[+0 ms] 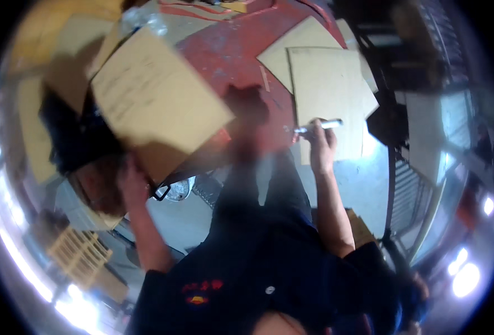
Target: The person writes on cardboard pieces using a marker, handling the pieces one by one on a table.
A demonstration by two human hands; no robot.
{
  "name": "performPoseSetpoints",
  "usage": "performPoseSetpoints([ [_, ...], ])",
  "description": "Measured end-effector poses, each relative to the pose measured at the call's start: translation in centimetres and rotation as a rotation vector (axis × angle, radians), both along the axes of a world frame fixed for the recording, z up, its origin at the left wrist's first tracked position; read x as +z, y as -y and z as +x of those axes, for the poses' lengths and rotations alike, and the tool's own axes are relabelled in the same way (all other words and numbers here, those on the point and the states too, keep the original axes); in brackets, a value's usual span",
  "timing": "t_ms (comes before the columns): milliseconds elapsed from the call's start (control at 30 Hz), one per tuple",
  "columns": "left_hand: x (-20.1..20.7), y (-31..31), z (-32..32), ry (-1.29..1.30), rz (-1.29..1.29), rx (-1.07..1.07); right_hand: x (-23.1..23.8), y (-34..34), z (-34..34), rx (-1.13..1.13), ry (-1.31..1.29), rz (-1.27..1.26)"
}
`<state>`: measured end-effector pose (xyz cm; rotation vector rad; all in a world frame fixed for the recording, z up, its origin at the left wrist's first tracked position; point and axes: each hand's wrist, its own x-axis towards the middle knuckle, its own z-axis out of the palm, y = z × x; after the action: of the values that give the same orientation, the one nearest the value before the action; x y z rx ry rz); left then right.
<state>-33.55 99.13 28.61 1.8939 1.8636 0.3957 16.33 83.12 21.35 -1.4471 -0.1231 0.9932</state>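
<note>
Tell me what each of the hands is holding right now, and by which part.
The left hand grips a cardboard sheet at its lower edge. The right hand holds a white marker pen around its barrel, tip end pointing left.

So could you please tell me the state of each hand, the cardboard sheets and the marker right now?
Left hand: closed on the lower edge of a cardboard sheet.
Lifted cardboard sheet: raised off the surface, tilted, blurred.
Right hand: closed around a marker.
Marker: held roughly level; cap cannot be told.
Flat cardboard sheets: lying overlapped on the red surface.
</note>
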Motion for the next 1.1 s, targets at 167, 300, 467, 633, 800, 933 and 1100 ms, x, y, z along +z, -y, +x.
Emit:
performPoseSetpoints([
  [167, -11.6, -0.8, 16.1, 1.141, -0.414, 0.526, 1.0, 2.1, 2.7, -0.050, -0.006, 0.031],
  [300, -14.7, -2.2, 23.1, 1.443, -0.331, 0.611, 2.5, 2.6, 3.7, -0.087, 0.022, 0.033],
  [467, -18.2, -5.6, 22.5, 1.153, -0.073, 0.526, 2.0, 1.8, 2.8, -0.035, -0.026, 0.092],
  [633, -13.2, -2.8, 24.1, 0.329, 0.335, 0.135, 2.8, 3.0, 2.8, -0.046, 0.017, 0.048],
  [800, -10.0, 0.9, 22.5, 0.730, -0.253, -0.001, 4.3, 1.0, -0.1, -0.046, 0.021, 0.057],
  [933, -10.2, 3.6, 23.5, 1.094, -0.466, 0.103, 5.8, 0.1, -1.5, -0.050, -0.011, 0.137],
  [1100, -9.3, 4.5, 26.8, 0.698, -0.525, -0.393, 4.5, 4.4, 2.2, -0.278, -0.190, 0.325],
])
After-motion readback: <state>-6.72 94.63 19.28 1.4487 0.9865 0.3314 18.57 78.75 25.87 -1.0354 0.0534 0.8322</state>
